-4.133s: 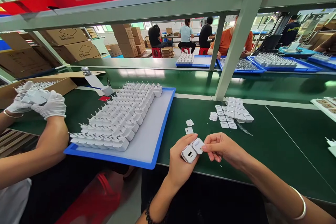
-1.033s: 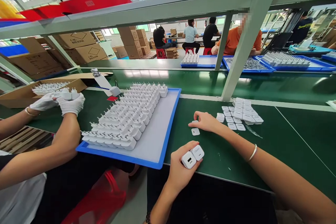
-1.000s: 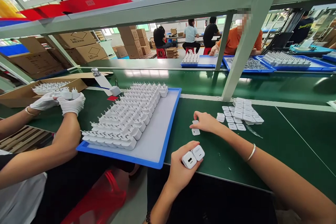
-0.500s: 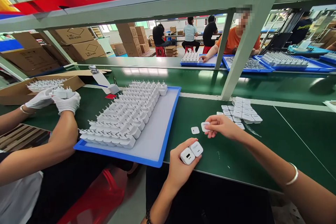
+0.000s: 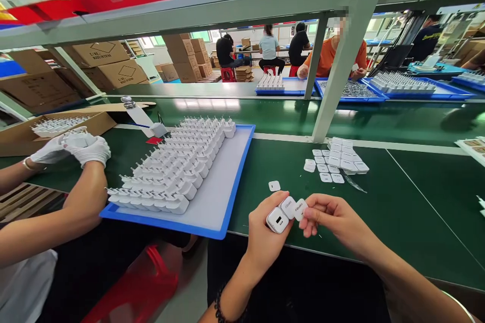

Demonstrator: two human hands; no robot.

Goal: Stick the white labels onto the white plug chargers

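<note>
Left hand [image 5: 265, 229] stands up from the bench edge on a bent wrist, fingers wrapped around a white charger block [image 5: 277, 220], its port face toward the camera. Right hand [image 5: 333, 217], forearm slanting in from the right, pinches a small white printed plate [image 5: 301, 209] between thumb and forefinger, right against that block. Beneath spreads a green workbench [image 5: 397, 202] under a grey shelf frame [image 5: 343, 60]. Left of the hands sits a blue tray [image 5: 220, 181] of white chargers [image 5: 178, 171], a co-worker's gloved hands [image 5: 76, 149] beside it. Farther out lie a cluster of white plates [image 5: 337, 161] and one loose plate [image 5: 274, 185].

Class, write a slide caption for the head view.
Left hand holds two chargers; right hand holds a label beside them.
</note>
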